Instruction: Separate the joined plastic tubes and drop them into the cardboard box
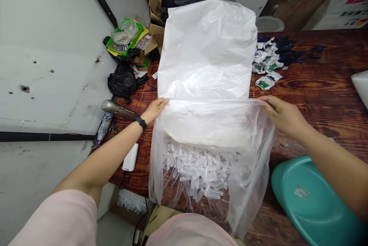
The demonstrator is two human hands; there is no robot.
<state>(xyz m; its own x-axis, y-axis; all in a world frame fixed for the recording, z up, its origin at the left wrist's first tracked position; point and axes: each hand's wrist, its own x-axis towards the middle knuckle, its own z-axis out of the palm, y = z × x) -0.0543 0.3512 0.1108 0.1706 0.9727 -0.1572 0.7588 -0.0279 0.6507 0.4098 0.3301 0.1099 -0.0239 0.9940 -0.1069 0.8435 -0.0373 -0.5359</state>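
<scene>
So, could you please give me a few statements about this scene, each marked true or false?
1. The left hand and the right hand both grip the clear plastic. True.
2. The teal object lies to the person's left. False: the teal object is on the right.
3. A black band circles the left wrist. True.
4. The small tubes are bright red. False: the small tubes are whitish and translucent.

Pockmarked pale wall (54, 108) beside a dark-grained wooden table (319, 81)
</scene>
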